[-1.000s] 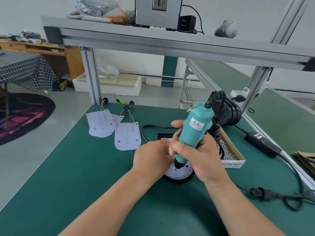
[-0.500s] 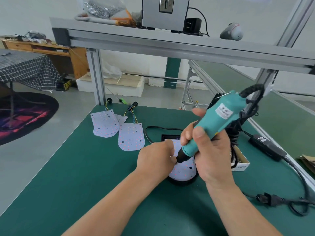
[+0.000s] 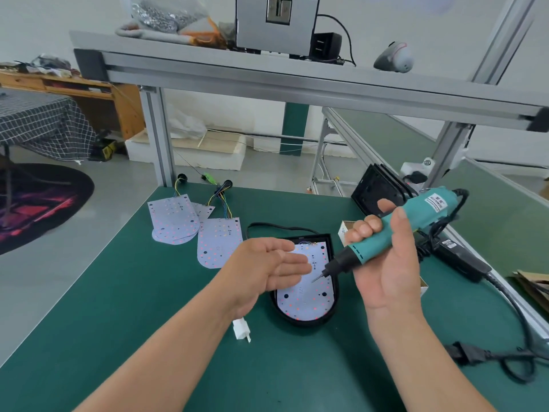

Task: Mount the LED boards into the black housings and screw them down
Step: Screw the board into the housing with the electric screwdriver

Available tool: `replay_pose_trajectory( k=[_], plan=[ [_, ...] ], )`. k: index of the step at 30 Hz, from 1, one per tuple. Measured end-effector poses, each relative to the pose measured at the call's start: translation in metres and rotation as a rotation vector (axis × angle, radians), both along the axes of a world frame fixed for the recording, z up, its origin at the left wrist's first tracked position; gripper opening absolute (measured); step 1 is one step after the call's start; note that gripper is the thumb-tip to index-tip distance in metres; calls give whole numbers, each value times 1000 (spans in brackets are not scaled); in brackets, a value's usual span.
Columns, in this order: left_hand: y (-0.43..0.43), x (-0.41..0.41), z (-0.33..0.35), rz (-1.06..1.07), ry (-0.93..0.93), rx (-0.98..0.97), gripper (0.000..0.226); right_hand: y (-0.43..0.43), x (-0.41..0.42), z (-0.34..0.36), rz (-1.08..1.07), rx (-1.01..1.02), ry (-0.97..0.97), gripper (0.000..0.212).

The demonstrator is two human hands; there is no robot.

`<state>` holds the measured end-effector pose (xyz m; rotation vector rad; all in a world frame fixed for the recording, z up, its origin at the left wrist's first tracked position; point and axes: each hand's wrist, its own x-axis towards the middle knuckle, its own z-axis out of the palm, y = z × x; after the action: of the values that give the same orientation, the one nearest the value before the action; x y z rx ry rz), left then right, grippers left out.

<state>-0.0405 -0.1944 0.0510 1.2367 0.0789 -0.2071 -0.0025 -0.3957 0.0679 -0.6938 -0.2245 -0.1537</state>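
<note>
A black housing [image 3: 335,304] lies on the green table with a white LED board [image 3: 306,301] seated inside it. My right hand [image 3: 386,263] grips a teal electric screwdriver [image 3: 395,230], lifted and tilted, its bit tip hovering just above the board. My left hand [image 3: 267,266] floats above the housing's left side with fingers straight, holding nothing. Loose LED boards [image 3: 218,245] with coloured wires lie to the left, and a small stack [image 3: 173,220] lies further left. More black housings [image 3: 375,191] lean at the back right.
A cardboard box [image 3: 344,231] of screws sits behind my right hand. A white plug [image 3: 241,330] lies by my left wrist. A black power adapter [image 3: 459,258] and its cable [image 3: 490,356] run along the table's right edge. An aluminium frame [image 3: 157,138] stands at the back.
My right hand has lifted the screwdriver off the board and tilted it further over. My left hand has let go of the housing, risen and straightened its fingers.
</note>
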Motion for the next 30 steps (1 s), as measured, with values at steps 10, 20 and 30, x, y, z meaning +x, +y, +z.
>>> replay_pose_trajectory(
  k=[10, 20, 30],
  plan=[
    [-13, -6, -10, -10, -187, 301, 12, -7, 1, 4, -6, 122, 33, 19],
    [-18, -10, -18, -134, -228, 261, 24, -11, 4, 4, -41, 129, 6, 18],
    [-17, -10, -19, -163, -247, 253, 22, -9, 5, 1, -38, 93, 11, 17]
  ],
)
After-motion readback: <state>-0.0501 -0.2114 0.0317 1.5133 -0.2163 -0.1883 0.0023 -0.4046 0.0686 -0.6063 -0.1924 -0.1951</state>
